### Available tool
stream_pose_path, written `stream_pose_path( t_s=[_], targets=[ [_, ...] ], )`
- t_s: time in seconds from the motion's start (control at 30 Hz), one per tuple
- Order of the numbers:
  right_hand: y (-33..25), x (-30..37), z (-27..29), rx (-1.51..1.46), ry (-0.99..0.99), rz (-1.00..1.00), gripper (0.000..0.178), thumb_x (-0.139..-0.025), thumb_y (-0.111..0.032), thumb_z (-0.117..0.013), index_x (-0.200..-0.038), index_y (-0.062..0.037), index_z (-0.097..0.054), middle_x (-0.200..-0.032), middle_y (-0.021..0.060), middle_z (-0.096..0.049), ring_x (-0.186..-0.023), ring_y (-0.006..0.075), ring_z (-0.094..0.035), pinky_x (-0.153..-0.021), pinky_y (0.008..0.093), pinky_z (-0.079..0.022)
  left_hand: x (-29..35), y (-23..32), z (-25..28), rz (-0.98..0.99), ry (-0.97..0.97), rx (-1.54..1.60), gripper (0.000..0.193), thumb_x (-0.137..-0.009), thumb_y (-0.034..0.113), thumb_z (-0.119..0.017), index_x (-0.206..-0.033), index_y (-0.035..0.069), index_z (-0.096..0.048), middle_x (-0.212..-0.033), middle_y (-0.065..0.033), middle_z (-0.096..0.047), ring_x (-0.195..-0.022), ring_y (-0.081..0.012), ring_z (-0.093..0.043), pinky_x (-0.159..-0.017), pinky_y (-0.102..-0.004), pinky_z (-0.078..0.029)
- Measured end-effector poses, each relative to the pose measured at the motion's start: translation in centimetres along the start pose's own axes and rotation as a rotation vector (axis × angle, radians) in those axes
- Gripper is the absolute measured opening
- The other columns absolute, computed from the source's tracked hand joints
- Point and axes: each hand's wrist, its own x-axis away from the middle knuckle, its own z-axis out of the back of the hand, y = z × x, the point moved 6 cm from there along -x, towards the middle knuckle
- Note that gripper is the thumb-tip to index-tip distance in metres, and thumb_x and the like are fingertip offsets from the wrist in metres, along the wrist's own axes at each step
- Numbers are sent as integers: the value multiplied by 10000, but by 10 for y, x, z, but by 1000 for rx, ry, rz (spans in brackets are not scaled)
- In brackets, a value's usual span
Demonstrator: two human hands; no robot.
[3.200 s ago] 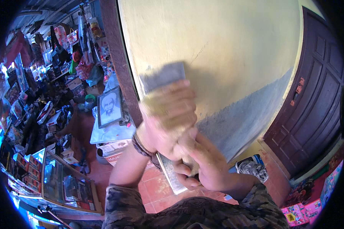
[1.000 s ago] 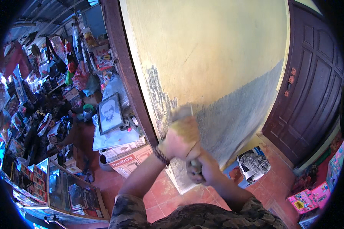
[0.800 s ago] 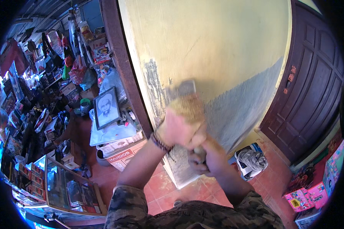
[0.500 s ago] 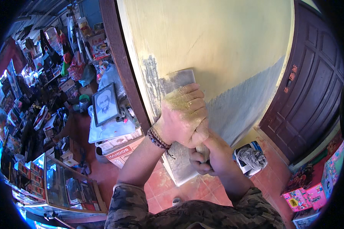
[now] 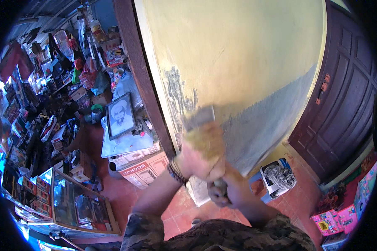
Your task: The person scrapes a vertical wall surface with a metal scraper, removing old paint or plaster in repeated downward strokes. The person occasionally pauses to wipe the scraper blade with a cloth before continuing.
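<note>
1 line of pale capital letters (image 5: 135,168) reads clearly on the red-and-white cardboard carton (image 5: 150,170), left of the hands (image 5: 203,150).

Two hands (image 5: 203,152), apparently one blurred scraper (image 5: 202,116), one framed portrait (image 5: 121,116), one panelled door (image 5: 339,104)

- The scraper (image 5: 202,117) was held out in front of the wall (image 5: 243,50), with its blade turned upward and slightly tilted.
- Its blade was seen as a flat, broad, grey plate, blurred at the edges; whether the wall was touched by it could not be told.
- Most of its handle was covered by the grip.
- The wall was covered in pale yellow above.
- Its lower right part was left grey, bounded by a rough, slanting upper edge.
- Near its left edge, a ragged, streaked grey patch was shown, above and left of the blade.
- A soft shadow was cast on it beside the scraper.
</note>
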Motion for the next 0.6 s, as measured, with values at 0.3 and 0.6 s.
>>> stream_pose_path(
  t_s=[0.3, 0.6],
  targets=[
    [-24, 12, -16, 127, -65, 168, 357, -987, -461, -437, -1091, -123, -488, -594, 1, -413, -368, 95, -373, -303, 246, -249, -28, -5, 12, 80, 13, 18, 248, -629, 294, -580, -576, 52, -568, -640, -109, -572, -726, -313, -646, -873, -457, -535],
    [-34, 7, -23, 1, -113, 200, 197, -966, -335, -511, -1070, -170, -482, -640, 21, -437, -374, 95, -352, -311, 239, -230, -38, -15, 14, 13, 2, -9, 273, -611, 328, -568, -562, 60, -550, -628, -126, -562, -670, -327, -623, -831, -466, -540]
  ],
)
